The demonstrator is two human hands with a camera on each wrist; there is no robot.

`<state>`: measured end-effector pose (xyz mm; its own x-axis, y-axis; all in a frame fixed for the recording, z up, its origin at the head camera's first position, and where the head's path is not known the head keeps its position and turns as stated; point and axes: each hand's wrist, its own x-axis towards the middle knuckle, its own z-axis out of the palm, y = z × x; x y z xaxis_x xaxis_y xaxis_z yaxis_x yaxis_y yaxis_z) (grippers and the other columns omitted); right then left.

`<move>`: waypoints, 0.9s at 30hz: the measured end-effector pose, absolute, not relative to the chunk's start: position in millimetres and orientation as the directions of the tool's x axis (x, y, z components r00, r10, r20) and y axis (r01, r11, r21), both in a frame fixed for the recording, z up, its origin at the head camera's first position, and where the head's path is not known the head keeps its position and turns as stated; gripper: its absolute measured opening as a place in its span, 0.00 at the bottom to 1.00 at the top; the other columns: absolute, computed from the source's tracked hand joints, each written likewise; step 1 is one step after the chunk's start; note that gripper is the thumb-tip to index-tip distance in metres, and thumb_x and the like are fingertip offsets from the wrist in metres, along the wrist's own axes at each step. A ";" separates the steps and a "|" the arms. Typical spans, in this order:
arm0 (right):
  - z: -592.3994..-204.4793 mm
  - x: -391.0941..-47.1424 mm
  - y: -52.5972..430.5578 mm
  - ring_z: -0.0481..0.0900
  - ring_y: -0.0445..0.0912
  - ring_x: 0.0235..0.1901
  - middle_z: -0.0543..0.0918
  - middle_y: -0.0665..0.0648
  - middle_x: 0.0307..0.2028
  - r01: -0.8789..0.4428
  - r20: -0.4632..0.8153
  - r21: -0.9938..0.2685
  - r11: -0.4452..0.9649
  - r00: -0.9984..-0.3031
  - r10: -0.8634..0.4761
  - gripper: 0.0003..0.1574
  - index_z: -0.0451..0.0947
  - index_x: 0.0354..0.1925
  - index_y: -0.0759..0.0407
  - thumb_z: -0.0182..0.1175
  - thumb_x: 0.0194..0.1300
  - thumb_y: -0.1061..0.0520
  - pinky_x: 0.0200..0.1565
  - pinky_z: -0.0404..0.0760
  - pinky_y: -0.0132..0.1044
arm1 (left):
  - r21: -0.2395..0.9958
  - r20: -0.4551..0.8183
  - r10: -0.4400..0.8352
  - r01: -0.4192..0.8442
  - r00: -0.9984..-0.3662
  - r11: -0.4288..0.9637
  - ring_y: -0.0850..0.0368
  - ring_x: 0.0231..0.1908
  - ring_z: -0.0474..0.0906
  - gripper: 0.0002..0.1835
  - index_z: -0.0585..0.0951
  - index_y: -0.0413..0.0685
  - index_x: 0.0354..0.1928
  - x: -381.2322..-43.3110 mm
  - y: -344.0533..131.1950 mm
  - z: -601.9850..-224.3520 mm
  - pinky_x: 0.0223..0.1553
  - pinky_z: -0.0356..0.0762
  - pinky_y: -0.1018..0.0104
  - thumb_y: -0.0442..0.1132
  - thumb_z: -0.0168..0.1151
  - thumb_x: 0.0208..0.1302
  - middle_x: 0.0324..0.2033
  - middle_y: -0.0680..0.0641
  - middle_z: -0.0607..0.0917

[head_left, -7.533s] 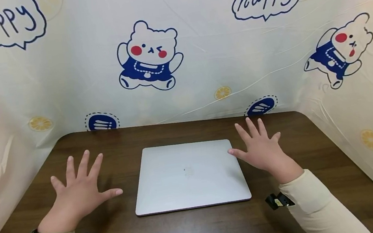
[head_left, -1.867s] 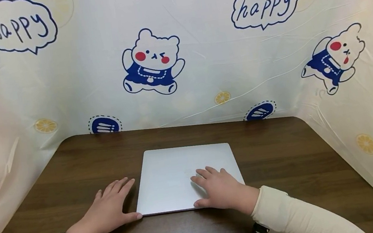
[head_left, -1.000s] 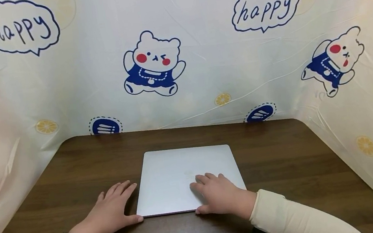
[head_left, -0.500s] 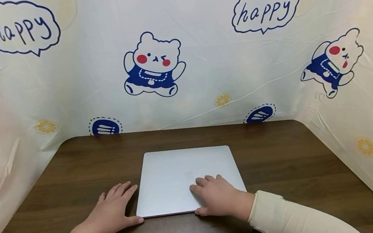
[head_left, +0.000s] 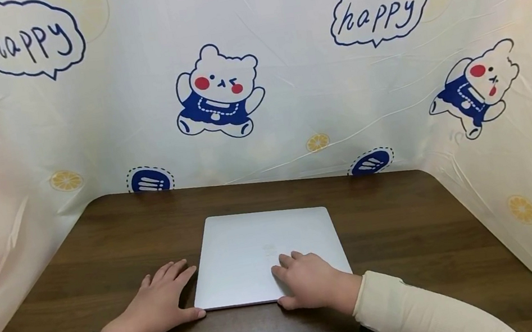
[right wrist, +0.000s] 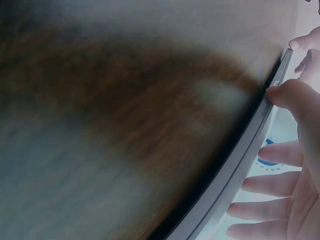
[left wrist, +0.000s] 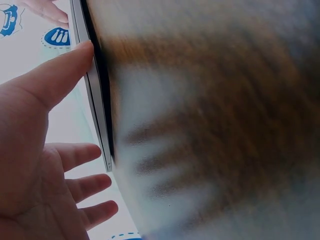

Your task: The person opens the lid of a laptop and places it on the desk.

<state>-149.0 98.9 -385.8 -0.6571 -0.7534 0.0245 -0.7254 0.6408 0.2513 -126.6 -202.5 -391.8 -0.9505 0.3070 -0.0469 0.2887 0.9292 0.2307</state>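
A closed silver laptop (head_left: 238, 260) lies flat on the brown wooden table, its front edge towards me. My left hand (head_left: 155, 303) is at its front left corner. The thumb touches that corner, while the other fingers reach forward, loosely spread, beside the left side. My right hand (head_left: 315, 281) is over the right half of the lid, its thumb at the front edge near the middle. In the right wrist view, the thumb meets the thin side of the laptop (right wrist: 220, 185) and the other fingers stretch out straight. Whether those fingertips touch the lid, I cannot tell.
The dark wooden table (head_left: 405, 214) extends around the laptop on all sides. Behind it and at both sides hangs a pale printed curtain (head_left: 287, 100) with cartoon bears and lemon slices. Dark bands sit at both wrists by the cream sleeves (head_left: 403, 305).
Since the earliest frame, both hands have come down from spread poses at the sides to the laptop's front edge. Over the last second they barely move, and the laptop stays closed.
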 end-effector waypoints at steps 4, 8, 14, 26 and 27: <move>-386.1 -149.4 99.4 0.77 0.47 0.33 0.77 0.53 0.40 -0.737 0.037 0.277 0.617 -0.634 -0.773 0.32 0.75 0.46 0.53 0.53 0.54 0.32 0.24 0.75 0.37 | 0.224 -0.051 0.307 0.289 -0.950 0.931 0.37 0.61 0.55 0.50 0.69 0.45 0.60 -127.0 -202.8 -393.2 0.49 0.51 0.29 0.72 0.61 0.37 0.60 0.38 0.65; -387.1 -150.2 99.1 0.77 0.45 0.29 0.78 0.52 0.37 -0.754 0.044 0.298 0.585 -0.602 -0.797 0.29 0.75 0.44 0.53 0.53 0.55 0.34 0.22 0.74 0.36 | 0.222 -0.056 0.308 0.289 -0.950 0.931 0.37 0.61 0.55 0.51 0.69 0.45 0.60 -127.2 -203.0 -393.8 0.49 0.52 0.30 0.72 0.60 0.37 0.60 0.38 0.64; -386.1 -151.0 99.2 0.76 0.44 0.27 0.78 0.52 0.35 -0.762 0.052 0.315 0.565 -0.581 -0.812 0.28 0.76 0.41 0.54 0.52 0.56 0.34 0.22 0.74 0.35 | 0.229 -0.061 0.310 0.289 -0.949 0.930 0.36 0.61 0.55 0.51 0.69 0.44 0.60 -127.1 -202.8 -392.9 0.49 0.52 0.30 0.73 0.60 0.37 0.60 0.38 0.64; -380.6 -151.9 100.6 0.78 0.44 0.30 0.79 0.52 0.37 -0.767 0.050 0.292 0.572 -0.585 -0.810 0.29 0.76 0.44 0.54 0.51 0.57 0.34 0.26 0.76 0.36 | 0.225 -0.062 0.330 0.309 -0.942 0.924 0.36 0.60 0.55 0.49 0.69 0.44 0.60 -127.1 -202.4 -392.0 0.49 0.53 0.31 0.71 0.60 0.39 0.60 0.38 0.64; -380.3 -152.1 100.7 0.78 0.44 0.30 0.79 0.52 0.37 -0.767 0.048 0.290 0.572 -0.586 -0.809 0.29 0.76 0.44 0.53 0.51 0.57 0.34 0.26 0.76 0.36 | 0.224 -0.062 0.331 0.310 -0.941 0.924 0.36 0.60 0.55 0.49 0.69 0.44 0.60 -127.2 -202.5 -392.1 0.49 0.53 0.31 0.71 0.60 0.39 0.60 0.38 0.64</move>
